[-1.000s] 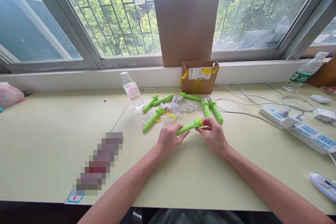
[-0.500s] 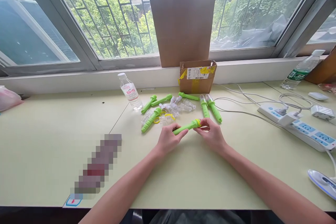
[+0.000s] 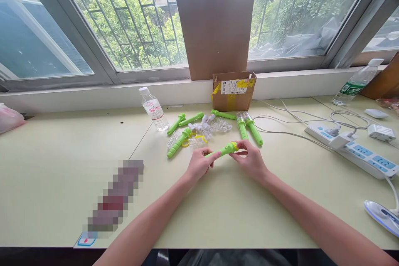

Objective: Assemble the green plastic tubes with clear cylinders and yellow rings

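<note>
At ten o'clock from the green stick (image 3: 225,150), a bottle (image 3: 155,113) stands. The left hand (image 3: 198,164) is closed around the left part of this stick, which is between both hands. The right hand (image 3: 250,159), almost closed, pinches the yellow ring (image 3: 234,146). At three o'clock lies a power strip (image 3: 362,153).

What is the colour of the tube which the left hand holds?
The tube is bright green, with yellow at one end; see the head view.

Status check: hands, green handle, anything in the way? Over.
Left hand grips green handle. Right hand at its yellow ring. Other handles and clear cups beyond, none between the hands.
</note>
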Demonstrator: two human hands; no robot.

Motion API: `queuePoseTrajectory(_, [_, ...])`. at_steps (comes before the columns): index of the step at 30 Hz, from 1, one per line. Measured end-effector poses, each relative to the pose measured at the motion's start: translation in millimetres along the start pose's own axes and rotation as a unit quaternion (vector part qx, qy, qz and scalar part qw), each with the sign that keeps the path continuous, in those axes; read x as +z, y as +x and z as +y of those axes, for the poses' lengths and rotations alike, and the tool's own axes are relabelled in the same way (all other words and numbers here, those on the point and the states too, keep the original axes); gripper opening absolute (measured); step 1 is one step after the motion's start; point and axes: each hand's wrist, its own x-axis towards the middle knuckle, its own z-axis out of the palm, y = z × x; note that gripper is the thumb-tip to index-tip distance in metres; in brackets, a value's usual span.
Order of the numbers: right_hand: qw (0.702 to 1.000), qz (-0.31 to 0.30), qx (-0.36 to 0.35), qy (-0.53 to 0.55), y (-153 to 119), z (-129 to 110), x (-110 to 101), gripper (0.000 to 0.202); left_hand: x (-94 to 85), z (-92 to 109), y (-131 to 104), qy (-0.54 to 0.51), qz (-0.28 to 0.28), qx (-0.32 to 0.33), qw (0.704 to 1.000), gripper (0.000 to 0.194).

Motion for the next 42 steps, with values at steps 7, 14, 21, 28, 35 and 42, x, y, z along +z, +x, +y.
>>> queuePoseTrajectory(7, [1.0, 0.01, -0.003, -0.006, -1.1, 0.0, 0.9, 0.024, -3.0, -2.1, 2.7, -0.024, -0.024, -0.029, 0.999, 0.043])
queuePoseTrajectory(14, [0.999, 0.033, -0.001, -0.011, 1.5, -2.2, -2.3, 0.032, -2.2, -4.1, 2.0, 0.13, 0.041, 0.152, 0.979, 0.038])
queuePoseTrajectory(21, [0.999, 0.042, 0.006, 0.019, 1.5, -3.9, -0.7, 0.037, -9.6, -18.2, 10.0, 0.332, 0.119, 0.352, 0.867, 0.021])
queuePoseTrajectory(28, [1.0, -0.002, 0.008, 0.013, 0.9, -0.6, -1.7, 0.032, -6.2, -20.4, 6.0, 0.348, 0.133, 0.332, 0.867, 0.023])
queuePoseTrajectory(35, [1.0, -0.006, 0.012, 0.004, 0.7, -0.9, -1.9, 0.031, -4.9, -15.4, 2.3, 0.311, 0.12, 0.284, 0.899, 0.025])
queuePoseTrajectory(42, [1.0, -0.01, 0.016, 0.011, -0.1, 0.8, -1.4, 0.03, -4.2, -10.9, 1.3, 0.22, 0.089, 0.234, 0.943, 0.029])
